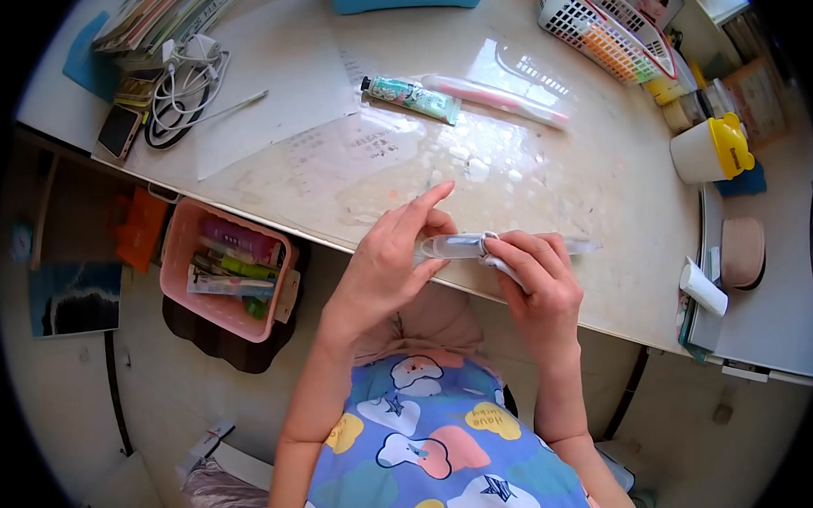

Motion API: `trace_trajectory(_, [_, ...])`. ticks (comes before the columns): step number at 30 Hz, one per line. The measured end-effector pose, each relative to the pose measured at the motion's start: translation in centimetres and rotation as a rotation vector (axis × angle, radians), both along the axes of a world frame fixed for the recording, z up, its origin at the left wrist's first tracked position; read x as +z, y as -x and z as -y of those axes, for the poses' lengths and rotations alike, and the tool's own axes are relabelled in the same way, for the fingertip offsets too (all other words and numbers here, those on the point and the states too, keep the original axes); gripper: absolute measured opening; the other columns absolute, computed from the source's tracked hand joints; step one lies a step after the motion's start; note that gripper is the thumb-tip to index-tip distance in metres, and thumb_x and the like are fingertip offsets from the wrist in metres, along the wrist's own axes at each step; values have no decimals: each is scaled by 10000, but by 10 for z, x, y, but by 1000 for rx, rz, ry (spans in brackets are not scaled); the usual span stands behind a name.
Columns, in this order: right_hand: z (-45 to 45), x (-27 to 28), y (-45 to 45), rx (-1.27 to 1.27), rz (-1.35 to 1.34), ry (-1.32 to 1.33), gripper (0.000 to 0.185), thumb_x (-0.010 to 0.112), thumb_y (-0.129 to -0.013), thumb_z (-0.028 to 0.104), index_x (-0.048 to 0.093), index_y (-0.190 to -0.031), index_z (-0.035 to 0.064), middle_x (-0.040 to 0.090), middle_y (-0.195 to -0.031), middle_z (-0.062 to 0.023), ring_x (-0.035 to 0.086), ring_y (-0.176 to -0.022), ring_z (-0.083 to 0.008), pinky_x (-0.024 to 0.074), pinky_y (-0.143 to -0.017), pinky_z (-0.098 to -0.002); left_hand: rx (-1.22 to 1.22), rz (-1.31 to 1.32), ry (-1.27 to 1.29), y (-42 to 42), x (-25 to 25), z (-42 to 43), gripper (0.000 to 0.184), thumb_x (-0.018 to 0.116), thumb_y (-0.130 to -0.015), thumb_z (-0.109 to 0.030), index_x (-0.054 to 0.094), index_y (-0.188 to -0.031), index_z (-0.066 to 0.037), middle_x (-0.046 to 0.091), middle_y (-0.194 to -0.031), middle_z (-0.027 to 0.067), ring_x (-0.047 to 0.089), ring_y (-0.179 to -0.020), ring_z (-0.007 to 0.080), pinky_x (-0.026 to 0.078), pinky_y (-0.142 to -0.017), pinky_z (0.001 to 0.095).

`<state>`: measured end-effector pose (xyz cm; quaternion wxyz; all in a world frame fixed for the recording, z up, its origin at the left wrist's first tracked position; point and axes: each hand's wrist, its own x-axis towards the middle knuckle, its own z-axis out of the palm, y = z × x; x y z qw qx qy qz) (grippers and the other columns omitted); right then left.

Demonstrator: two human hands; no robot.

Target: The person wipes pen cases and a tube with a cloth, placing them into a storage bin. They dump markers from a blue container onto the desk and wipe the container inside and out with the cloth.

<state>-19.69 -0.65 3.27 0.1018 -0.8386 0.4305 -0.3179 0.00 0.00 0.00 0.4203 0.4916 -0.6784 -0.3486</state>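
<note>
In the head view, a slim clear case [458, 246] is held crosswise over the table [615, 202], near its front edge. It is gripped by the closed fingers of the right hand [544, 283], together with a small white piece [504, 268]. Its other end is flanked by the left hand's [391, 259] thumb and fingers; whether it is pinched cannot be told.

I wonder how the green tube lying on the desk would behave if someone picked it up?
The tube would probably be light, being slim. Its broad, flat end opposite the dark cap suggests a body that may dent when squeezed, and that end would likely keep it from rolling far across the desk.
</note>
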Motion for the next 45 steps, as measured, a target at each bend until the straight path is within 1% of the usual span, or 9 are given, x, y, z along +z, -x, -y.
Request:
trace_trajectory(2, [2, 3, 1, 34, -39, 8, 426, 675, -640, -68, 654, -1052, 40, 627, -996, -103, 588, -871, -272, 516, -716, -365, -4, -86, -25, 2, -1, 1, 804, 708, -708, 53, 374, -1428, -76, 638, -959, 87, 604, -931, 268, 492, -861, 351])
trace_trajectory(11, [9, 5, -21, 169, 35, -123, 405, 681, -619, -60, 641, -1013, 22, 616, -987, -97, 573, -879, -285, 512, -729, -373, 62, -190, -36, -5, 0, 0, 940, 715, -677, 95, 280, -1491, -84, 559, -1163, 87, 651, -886, 152, 526, -817, 295])
trace_trajectory(14, [10, 9, -15, 93, -60, -119, 381, 671, -646, -51, 630, -1019, 15, 611, -998, -108, 568, -898, -284, 507, -741, -376, 65, -215, -51, 0, -2, 2, 968, 711, -660, 105, 267, -1498, -87, 565, -1154, 90, 648, -894, 147, 525, -816, 294])
trace_trajectory(18, [13, 5, -37, 270, -125, -81, 322, 634, -689, -12, 595, -1008, -14, 587, -1041, -118, 542, -895, -269, 499, -770, -351, 66, -212, -37, -1, -6, 3, 983, 705, -649, 116, 259, -1502, -86, 568, -1145, 98, 653, -893, 158, 526, -825, 290])
trace_trajectory(20, [11, 5, -41, 214, -131, -64, 336, 696, -658, -22, 627, -984, 16, 615, -1008, -81, 566, -872, -255, 508, -743, -348, 63, -208, -31, -1, -5, 3, 977, 702, -652, 117, 263, -1501, -86, 572, -1137, 102, 653, -890, 162, 528, -830, 288])
trace_trajectory(29, [-5, -4, -4, 211, -90, -43, 316, 645, -663, -17, 656, -978, -5, 612, -1078, -69, 578, -884, -252, 520, -722, -349, -30, -125, -66, -2, 1, 1, 694, 639, -688, 126, 532, -1340, -85, 622, -1035, 90, 641, -857, 180, 527, -809, 283])
trace_trajectory(34, [-14, 1, 12, 182, 96, -87, 386, 724, -605, -26, 675, -983, 34, 641, -1029, -76, 592, -887, -262, 520, -746, -363, -57, 84, 96, 1, 3, -1, 505, 680, -709, -1, 616, -1207, -61, 606, -1110, 110, 606, -953, 248, 498, -846, 341])
trace_trajectory(42, [-6, 3, 29, -51, -156, -54, 591, 697, -597, -41, 577, -1172, 22, 610, -1093, -93, 571, -912, -279, 507, -763, -370, -80, 323, 205, 19, 14, -7, 400, 721, -695, -79, 663, -1089, -55, 599, -1163, 82, 571, -1034, 285, 435, -905, 401])
trace_trajectory(45, [0, -1, 28, -44, -230, 2, 545, 681, -621, -18, 589, -1157, 15, 613, -1073, -99, 575, -886, -264, 512, -728, -361, -40, 276, 197, 23, 5, -11, 356, 714, -714, -47, 666, -1067, -53, 600, -1163, 77, 580, -1017, 277, 451, -884, 388])
